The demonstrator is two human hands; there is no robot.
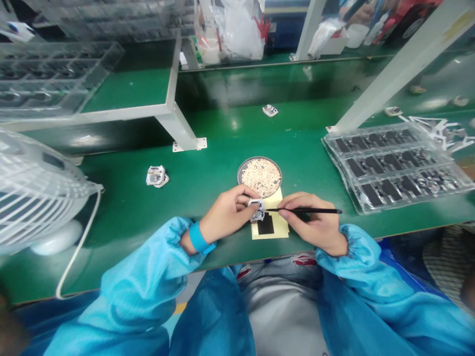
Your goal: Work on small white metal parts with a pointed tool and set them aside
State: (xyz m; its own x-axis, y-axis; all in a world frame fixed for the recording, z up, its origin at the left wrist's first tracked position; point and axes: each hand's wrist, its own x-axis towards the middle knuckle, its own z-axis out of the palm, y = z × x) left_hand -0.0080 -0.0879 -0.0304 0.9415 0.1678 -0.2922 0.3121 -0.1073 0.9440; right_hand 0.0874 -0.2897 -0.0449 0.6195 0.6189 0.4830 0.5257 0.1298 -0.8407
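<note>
Between the thumb and fingers of my left hand [230, 212] is a small white square device casing [256, 210] with its inner parts facing up. My right hand [311, 220] pinches a thin black tool, apparently tweezers [319, 210], whose tip reaches the right side of the casing. Under both lies a pale yellow paper sheet [282, 230] bearing a black square piece [265, 225]. Just beyond my hands sits a round dish [260, 175] filled with small beige bits, too small to name.
More white casings lie at left [156, 176] and at the back [270, 110]. A clear tray [393, 165] of black parts is at right. A white fan [40, 193] with its cable stands left. A raised shelf [137, 89] and a slanted post [389, 69] border the green bench.
</note>
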